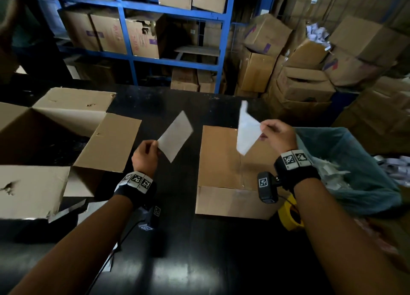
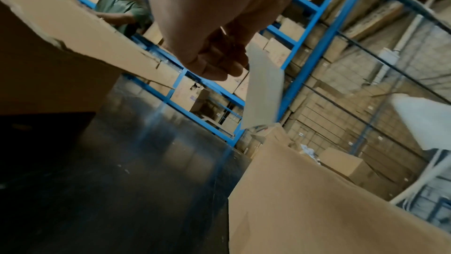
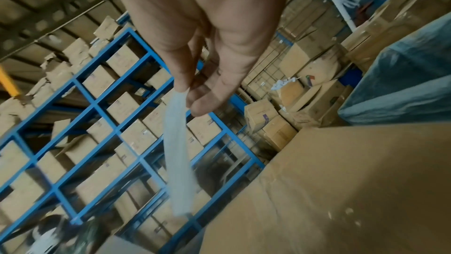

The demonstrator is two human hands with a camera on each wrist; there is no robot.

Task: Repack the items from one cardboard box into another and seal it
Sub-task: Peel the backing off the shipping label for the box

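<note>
Closed box, near right on the worktop: flaps down, clear tape seemingly along the seam, so sealing looks done or nearly. Open box stands left, contents unclear. Your left hand pinches a pale sheet; your right hand pinches a white piece above the closed box. Open worktop lies between the boxes; the lined bin crowds your right.

Dim storeroom. Black glossy table fills lower frame, faint glare near bottom centre. Blue steel shelving across upper left and centre, loaded with brown cartons. Loose carton stack at upper right, some open. Blue-lined bin at right edge. Block wall at right of left wrist view.
</note>
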